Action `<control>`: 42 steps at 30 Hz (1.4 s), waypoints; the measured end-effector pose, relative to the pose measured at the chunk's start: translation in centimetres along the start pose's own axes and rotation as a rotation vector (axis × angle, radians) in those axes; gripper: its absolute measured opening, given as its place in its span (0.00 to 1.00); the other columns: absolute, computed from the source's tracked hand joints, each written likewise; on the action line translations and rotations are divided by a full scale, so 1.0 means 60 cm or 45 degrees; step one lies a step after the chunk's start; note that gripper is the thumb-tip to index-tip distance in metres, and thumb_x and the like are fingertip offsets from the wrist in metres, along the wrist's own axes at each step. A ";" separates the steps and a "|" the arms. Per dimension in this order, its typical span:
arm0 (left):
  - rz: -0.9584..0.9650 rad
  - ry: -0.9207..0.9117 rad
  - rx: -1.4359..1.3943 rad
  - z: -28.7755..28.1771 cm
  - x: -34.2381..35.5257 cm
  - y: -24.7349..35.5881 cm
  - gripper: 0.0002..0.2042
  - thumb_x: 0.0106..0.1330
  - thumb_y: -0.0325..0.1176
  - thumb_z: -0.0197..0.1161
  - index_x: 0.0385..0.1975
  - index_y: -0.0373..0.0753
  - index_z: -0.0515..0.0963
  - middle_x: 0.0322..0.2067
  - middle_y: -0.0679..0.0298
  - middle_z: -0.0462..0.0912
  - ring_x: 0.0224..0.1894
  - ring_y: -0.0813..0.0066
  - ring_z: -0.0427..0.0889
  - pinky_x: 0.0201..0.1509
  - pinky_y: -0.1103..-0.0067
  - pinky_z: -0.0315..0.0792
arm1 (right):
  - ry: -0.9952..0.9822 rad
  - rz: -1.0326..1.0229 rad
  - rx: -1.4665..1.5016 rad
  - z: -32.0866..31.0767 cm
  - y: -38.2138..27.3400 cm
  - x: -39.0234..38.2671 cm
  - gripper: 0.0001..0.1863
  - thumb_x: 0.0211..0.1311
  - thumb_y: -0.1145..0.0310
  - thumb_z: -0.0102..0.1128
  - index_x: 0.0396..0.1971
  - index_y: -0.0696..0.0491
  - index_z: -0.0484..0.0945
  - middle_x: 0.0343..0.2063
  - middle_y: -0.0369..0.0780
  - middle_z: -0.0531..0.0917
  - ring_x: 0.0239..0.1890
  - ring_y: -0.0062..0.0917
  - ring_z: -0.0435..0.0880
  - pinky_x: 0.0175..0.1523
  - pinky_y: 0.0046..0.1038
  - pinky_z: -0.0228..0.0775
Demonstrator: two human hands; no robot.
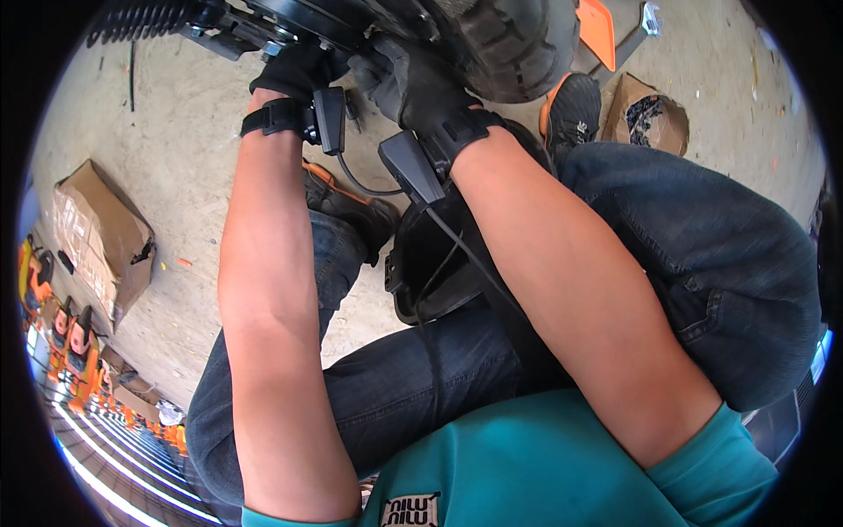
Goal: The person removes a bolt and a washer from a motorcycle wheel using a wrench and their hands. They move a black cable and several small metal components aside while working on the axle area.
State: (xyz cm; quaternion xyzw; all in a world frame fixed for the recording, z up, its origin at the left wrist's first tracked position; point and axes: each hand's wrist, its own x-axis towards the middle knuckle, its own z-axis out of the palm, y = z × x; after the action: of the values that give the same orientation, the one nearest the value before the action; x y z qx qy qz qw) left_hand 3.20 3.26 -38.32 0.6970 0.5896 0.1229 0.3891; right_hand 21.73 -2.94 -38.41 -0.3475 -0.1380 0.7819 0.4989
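Risked pinching right hand [417, 85] by rolling adjacent knobby tire [520, 53], but couldn't tell grip closure there or in left hand [297, 72].

Gloved hands [414, 86] are near a treaded tire [525, 46].

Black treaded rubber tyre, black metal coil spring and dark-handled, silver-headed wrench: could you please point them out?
Black treaded rubber tyre [507, 53]: head view, on the tread.
Black metal coil spring [140, 21]: head view, on the coils.
Dark-handled, silver-headed wrench [630, 45]: head view, on the handle.
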 end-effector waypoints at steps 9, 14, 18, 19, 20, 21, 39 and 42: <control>-0.145 -0.099 -0.098 0.001 -0.012 -0.015 0.11 0.64 0.30 0.55 0.46 0.41 0.74 0.36 0.63 0.80 0.36 0.76 0.79 0.38 0.78 0.74 | 0.230 0.031 -0.028 0.051 -0.011 -0.021 0.12 0.66 0.69 0.47 0.46 0.58 0.70 0.41 0.43 0.76 0.40 0.27 0.76 0.40 0.24 0.73; -0.119 -0.107 -0.105 0.006 -0.007 -0.007 0.12 0.63 0.31 0.55 0.46 0.42 0.75 0.37 0.62 0.80 0.37 0.74 0.79 0.39 0.77 0.74 | 0.580 0.380 0.343 0.078 -0.042 -0.036 0.12 0.65 0.62 0.50 0.42 0.55 0.71 0.35 0.39 0.77 0.36 0.24 0.76 0.40 0.27 0.74; -0.066 -0.096 -0.046 -0.001 -0.016 0.002 0.13 0.62 0.32 0.57 0.47 0.44 0.75 0.37 0.61 0.81 0.38 0.70 0.79 0.41 0.75 0.74 | 0.701 0.400 0.009 0.083 -0.041 -0.047 0.12 0.65 0.60 0.49 0.38 0.53 0.72 0.28 0.37 0.76 0.27 0.23 0.75 0.39 0.27 0.73; -0.051 -0.108 -0.032 -0.001 -0.014 0.005 0.13 0.62 0.32 0.57 0.47 0.44 0.75 0.38 0.61 0.81 0.39 0.69 0.79 0.42 0.75 0.74 | 0.687 0.373 -0.088 0.087 -0.044 -0.048 0.11 0.63 0.64 0.50 0.37 0.55 0.73 0.27 0.39 0.77 0.27 0.23 0.76 0.39 0.27 0.73; -0.044 -0.117 -0.017 -0.001 -0.013 0.008 0.14 0.61 0.33 0.58 0.47 0.45 0.75 0.38 0.61 0.81 0.39 0.68 0.80 0.42 0.74 0.74 | 0.646 0.303 -0.251 0.087 -0.046 -0.045 0.10 0.62 0.65 0.50 0.36 0.56 0.73 0.28 0.39 0.77 0.28 0.23 0.77 0.39 0.27 0.73; -0.028 -0.125 0.006 -0.005 -0.014 0.011 0.14 0.61 0.33 0.58 0.47 0.45 0.75 0.38 0.60 0.81 0.39 0.67 0.80 0.43 0.74 0.74 | 0.604 0.236 -0.408 0.089 -0.046 -0.045 0.10 0.61 0.66 0.51 0.36 0.57 0.74 0.28 0.40 0.78 0.28 0.23 0.77 0.39 0.27 0.73; 0.038 -0.032 -0.199 0.009 -0.028 0.016 0.16 0.63 0.47 0.55 0.47 0.50 0.77 0.36 0.56 0.82 0.40 0.59 0.80 0.44 0.70 0.74 | 0.565 0.103 -0.498 0.119 -0.055 -0.051 0.07 0.56 0.77 0.46 0.27 0.63 0.74 0.22 0.41 0.79 0.23 0.23 0.78 0.30 0.24 0.72; 0.019 -0.023 -0.242 0.014 -0.023 0.010 0.17 0.63 0.48 0.55 0.47 0.50 0.77 0.37 0.56 0.82 0.40 0.60 0.80 0.45 0.71 0.74 | 0.568 0.109 -0.461 0.121 -0.059 -0.049 0.07 0.56 0.77 0.46 0.27 0.64 0.74 0.23 0.41 0.79 0.23 0.22 0.78 0.32 0.24 0.73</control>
State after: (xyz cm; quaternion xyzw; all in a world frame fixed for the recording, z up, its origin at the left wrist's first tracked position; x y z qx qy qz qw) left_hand 3.76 1.66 -38.07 0.6624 0.5664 0.1750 0.4580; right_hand 19.95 -2.94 -29.99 -0.5998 -0.1475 0.6691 0.4132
